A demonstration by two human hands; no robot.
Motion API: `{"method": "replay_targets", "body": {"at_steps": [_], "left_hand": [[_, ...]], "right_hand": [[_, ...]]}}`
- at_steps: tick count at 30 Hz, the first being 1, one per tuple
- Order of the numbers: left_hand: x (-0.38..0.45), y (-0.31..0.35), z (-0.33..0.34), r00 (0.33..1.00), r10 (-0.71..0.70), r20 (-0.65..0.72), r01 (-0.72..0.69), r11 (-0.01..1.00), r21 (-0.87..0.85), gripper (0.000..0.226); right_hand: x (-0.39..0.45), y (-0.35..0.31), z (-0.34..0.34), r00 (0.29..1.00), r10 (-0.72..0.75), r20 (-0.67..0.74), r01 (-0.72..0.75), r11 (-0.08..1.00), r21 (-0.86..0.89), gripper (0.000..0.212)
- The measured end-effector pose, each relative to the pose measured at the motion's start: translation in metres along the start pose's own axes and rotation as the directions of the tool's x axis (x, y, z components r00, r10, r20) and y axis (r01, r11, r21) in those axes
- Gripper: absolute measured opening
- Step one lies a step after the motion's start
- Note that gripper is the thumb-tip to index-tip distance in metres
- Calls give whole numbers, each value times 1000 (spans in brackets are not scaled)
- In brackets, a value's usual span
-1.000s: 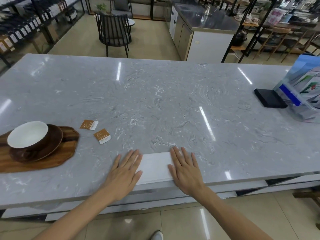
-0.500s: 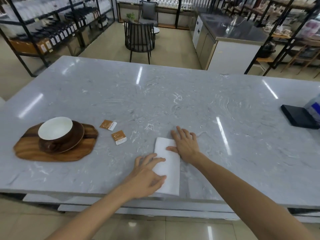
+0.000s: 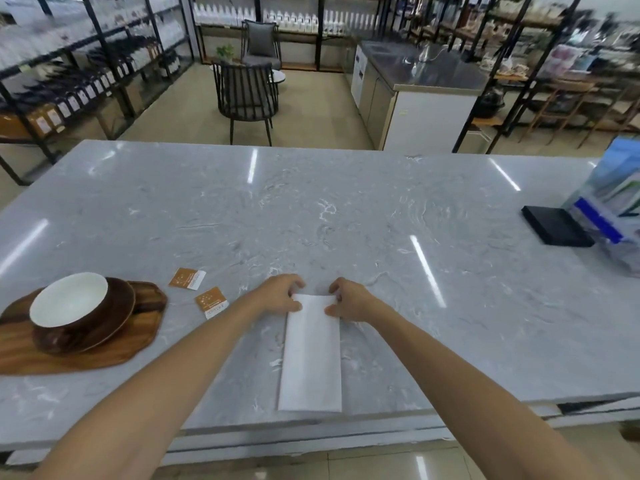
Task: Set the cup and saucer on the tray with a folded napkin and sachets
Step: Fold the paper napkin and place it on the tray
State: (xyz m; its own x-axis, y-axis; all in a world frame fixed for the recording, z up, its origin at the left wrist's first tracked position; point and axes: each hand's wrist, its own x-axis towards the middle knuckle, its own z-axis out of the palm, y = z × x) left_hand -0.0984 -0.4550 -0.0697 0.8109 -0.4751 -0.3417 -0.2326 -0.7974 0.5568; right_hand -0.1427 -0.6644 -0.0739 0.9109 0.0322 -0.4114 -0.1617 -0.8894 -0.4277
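A white napkin, folded into a long strip, lies on the grey marble counter and points away from me. My left hand pinches its far left corner and my right hand pinches its far right corner. At the left, a wooden tray carries a brown saucer with a brown cup, white inside. Two orange sachets lie on the counter between the tray and my left hand.
A black box and a clear holder of leaflets stand at the counter's right end. Beyond the counter are chairs, shelving racks and a steel-topped cabinet.
The napkin has turned from crosswise to lengthwise. Both hands have moved from pressing it flat to gripping its far corners. The camera view has shifted back and up.
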Motion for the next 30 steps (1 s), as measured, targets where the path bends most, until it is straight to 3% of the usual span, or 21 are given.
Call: {"method": "replay_targets", "body": {"at_steps": [6, 13, 21, 30], "left_hand": [[5, 10, -3, 998, -37, 57, 38, 999, -24, 30], [-21, 13, -9, 993, 112, -41, -115, 989, -88, 19], [-100, 30, -2, 929, 281, -239, -309, 947, -89, 14], [-155, 3, 55, 855, 437, -281, -388, 896, 214, 48]], "right_hand": [[3, -2, -4, 1000, -12, -14, 12, 1000, -10, 47], [-26, -7, -12, 977, -191, -91, 195, 980, 35, 36], [-100, -11, -4, 839, -408, -360, 431, 902, -18, 19], [-156, 11, 55, 846, -432, -312, 451, 892, -14, 35]]}}
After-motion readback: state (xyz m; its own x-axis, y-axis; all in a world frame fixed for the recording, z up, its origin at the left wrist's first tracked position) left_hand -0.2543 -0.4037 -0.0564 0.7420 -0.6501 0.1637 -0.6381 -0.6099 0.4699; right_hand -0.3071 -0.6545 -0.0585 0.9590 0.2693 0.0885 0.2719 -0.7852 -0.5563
